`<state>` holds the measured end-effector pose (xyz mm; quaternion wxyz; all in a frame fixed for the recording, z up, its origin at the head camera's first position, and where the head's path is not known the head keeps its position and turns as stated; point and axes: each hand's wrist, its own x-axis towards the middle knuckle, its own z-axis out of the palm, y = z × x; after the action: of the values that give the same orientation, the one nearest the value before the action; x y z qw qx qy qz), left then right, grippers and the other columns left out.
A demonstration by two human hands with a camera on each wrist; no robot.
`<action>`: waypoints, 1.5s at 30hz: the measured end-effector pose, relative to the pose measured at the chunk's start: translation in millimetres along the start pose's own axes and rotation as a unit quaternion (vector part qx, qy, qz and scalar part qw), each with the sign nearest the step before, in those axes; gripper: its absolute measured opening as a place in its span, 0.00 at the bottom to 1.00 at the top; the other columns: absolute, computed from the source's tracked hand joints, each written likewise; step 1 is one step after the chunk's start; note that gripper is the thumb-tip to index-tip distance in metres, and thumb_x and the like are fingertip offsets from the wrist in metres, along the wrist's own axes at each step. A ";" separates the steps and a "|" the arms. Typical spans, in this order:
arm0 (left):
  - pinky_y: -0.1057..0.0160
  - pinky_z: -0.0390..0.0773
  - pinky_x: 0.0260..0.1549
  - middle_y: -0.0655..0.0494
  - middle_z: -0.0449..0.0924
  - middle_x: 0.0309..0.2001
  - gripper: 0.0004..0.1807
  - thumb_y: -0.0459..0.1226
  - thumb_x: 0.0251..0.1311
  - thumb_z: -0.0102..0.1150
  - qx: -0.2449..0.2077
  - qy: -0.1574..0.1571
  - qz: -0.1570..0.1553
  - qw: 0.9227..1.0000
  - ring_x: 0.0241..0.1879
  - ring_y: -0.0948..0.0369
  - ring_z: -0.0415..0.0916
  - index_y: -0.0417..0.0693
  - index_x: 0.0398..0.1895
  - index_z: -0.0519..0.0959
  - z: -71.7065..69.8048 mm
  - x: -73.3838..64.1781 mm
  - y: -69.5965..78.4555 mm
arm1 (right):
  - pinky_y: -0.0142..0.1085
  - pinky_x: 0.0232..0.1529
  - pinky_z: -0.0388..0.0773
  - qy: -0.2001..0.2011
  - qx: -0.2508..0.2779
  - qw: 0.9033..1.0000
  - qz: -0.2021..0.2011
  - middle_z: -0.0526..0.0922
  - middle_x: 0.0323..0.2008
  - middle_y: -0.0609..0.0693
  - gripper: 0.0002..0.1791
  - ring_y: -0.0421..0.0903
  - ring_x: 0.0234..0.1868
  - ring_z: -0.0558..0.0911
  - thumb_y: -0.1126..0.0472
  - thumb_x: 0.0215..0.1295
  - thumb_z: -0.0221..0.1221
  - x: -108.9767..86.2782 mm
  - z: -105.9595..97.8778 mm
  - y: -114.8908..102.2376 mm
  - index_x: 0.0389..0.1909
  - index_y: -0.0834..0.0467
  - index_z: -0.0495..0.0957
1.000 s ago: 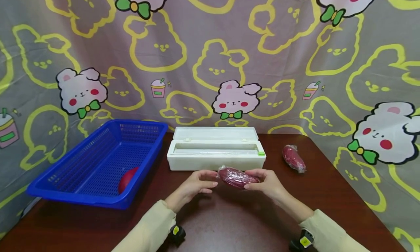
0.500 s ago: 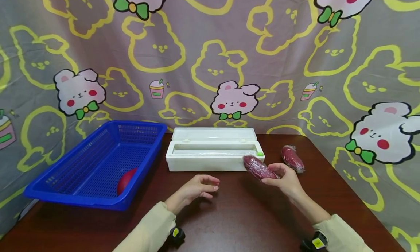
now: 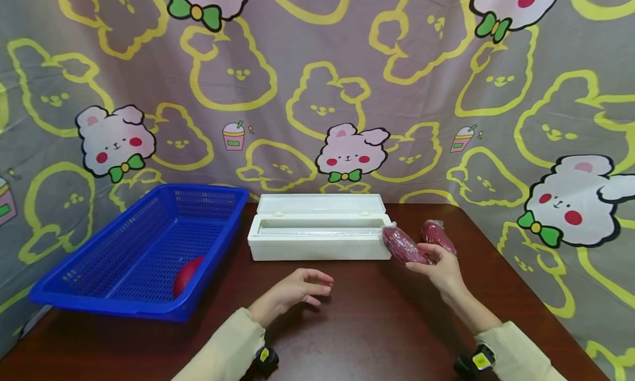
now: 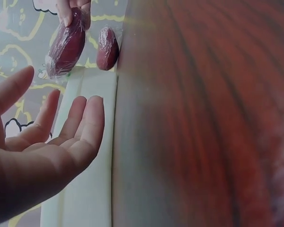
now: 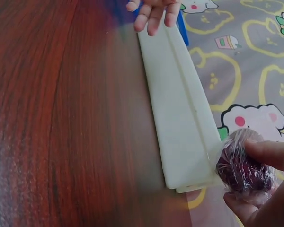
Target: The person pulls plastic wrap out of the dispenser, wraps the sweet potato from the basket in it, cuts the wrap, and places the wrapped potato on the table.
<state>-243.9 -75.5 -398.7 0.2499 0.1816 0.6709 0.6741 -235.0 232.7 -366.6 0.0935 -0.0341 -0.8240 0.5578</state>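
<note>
My right hand (image 3: 443, 271) pinches a dark-red oblong vegetable (image 3: 403, 245), which looks like a sweet potato wrapped in cling film, between thumb and fingers. It is lifted above the table, by the right end of the white cling film box (image 3: 317, 250). A second wrapped vegetable (image 3: 436, 235) of the same colour lies on the table just behind that hand, partly hidden by it. In the right wrist view, crinkled film shows on the held vegetable (image 5: 244, 165). My left hand (image 3: 292, 293) hovers in front of the box, fingers loosely bent and holding nothing.
A blue perforated basket (image 3: 218, 237) stands at the left with one red rounded thing (image 3: 186, 276) inside, partly hidden by the wall. The box lid (image 3: 319, 203) is raised, and a film roll shows within. A patterned curtain (image 3: 278, 55) hangs behind the brown table (image 3: 347, 326).
The right hand has carried the wrapped vegetable from between both hands rightward, close to the second one. The left hand has let go of it and stayed in front of the box.
</note>
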 end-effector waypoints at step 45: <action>0.59 0.77 0.33 0.37 0.74 0.46 0.20 0.30 0.55 0.56 0.026 -0.025 -0.021 0.999 0.41 0.53 0.75 0.24 0.48 0.70 -2.8 -2.5 2.8 | 0.49 0.46 0.67 0.064 -0.096 0.991 0.062 0.67 0.48 0.71 0.34 0.60 0.45 0.67 0.61 0.44 0.69 44.9 25.9 38.4 0.49 0.75 0.66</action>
<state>-243.7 -79.2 -395.7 0.2764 0.1903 0.6852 0.6465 -285.9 230.7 -406.3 0.1076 -0.1290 -0.8626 0.4771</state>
